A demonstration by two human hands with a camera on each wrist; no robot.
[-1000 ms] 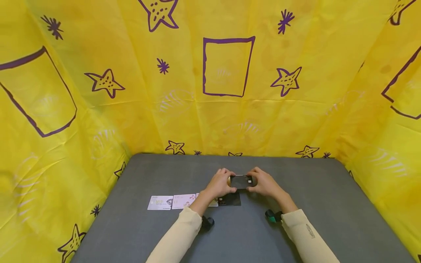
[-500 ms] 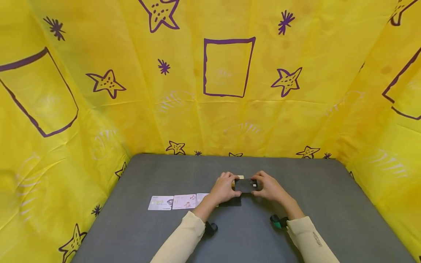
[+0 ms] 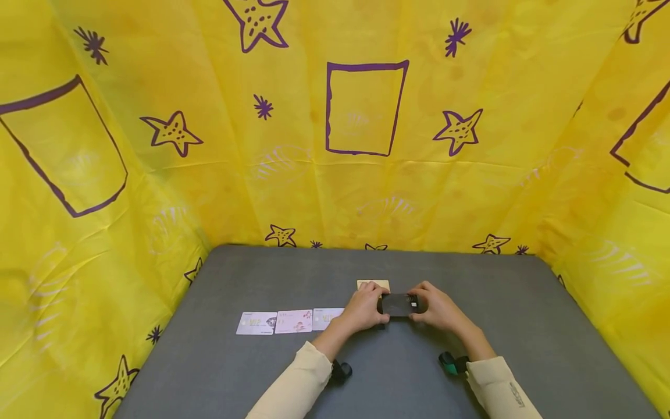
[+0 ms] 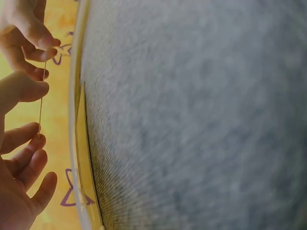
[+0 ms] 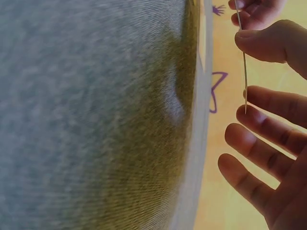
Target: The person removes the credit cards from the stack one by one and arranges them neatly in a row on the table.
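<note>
A black card with a small light chip mark is held over the table by both hands. My left hand pinches its left end, and my right hand pinches its right end. Both wrist views show the card edge-on as a thin line, with thumb on one edge and fingertips on the other. Flat on the table behind the left hand lies a gold card, partly covered by that hand. Only a corner of another black card shows beneath the left hand.
Left of the hands, a white VIP card, a pink card and a second white card lie in a row on the grey table. The left forearm partly covers the second white one. A yellow patterned cloth encloses the back and sides.
Both hands have moved right and slightly nearer with the black card between them. The gold card behind has come into view, while the left hand now hides most of the row's black card.
</note>
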